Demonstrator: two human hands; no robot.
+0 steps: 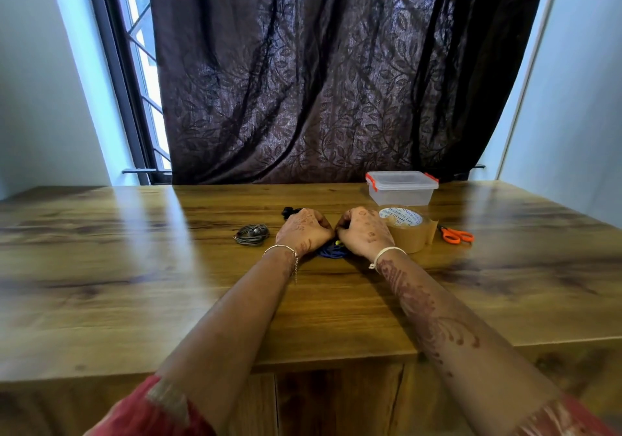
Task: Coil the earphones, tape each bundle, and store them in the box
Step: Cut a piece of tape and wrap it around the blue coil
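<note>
So far the grey coiled earphones left of centre look wound, my left hand and right hand curl fingers over the blue earphones mid-frame, pinching I cannot tell what, and the lidded clear plastic box looks empty.
</note>
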